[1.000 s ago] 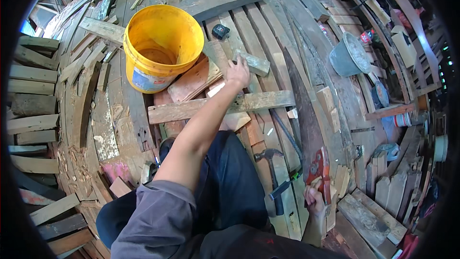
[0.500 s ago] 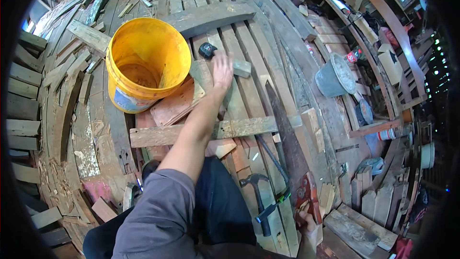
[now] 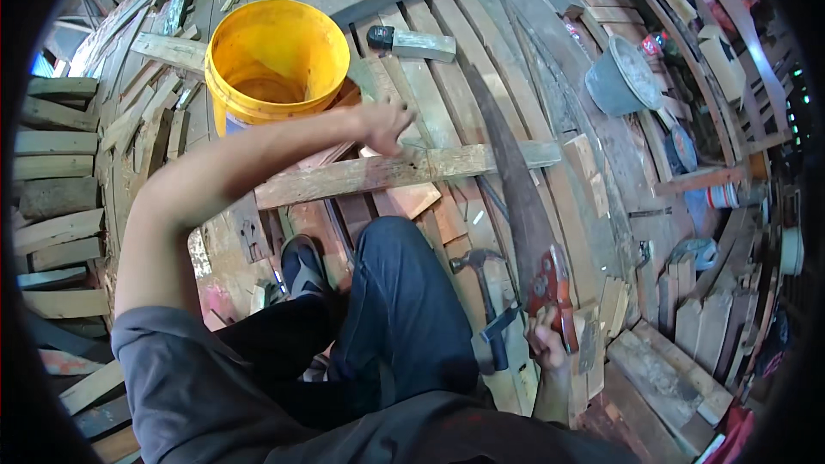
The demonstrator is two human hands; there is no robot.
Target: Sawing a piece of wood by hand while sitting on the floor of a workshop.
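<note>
Long weathered wooden plank [image 3: 430, 166] lies crosswise ahead; dark-bladed, red-handled handsaw [image 3: 520, 206] crosses over its right part. Right hand [image 3: 546, 339] holds saw, wrapped firmly; left hand [image 3: 385, 125] loosely spread near plank, seemingly empty. Best: brace plank, left hand clear of saw.

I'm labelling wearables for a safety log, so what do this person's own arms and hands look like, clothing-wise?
The left hand and right hand are bare, with no gloves. A loose, plain dark grey sleeve ends above the left elbow. No watch or band shows on the left wrist. The right sleeve's edge is hard to make out.
</note>
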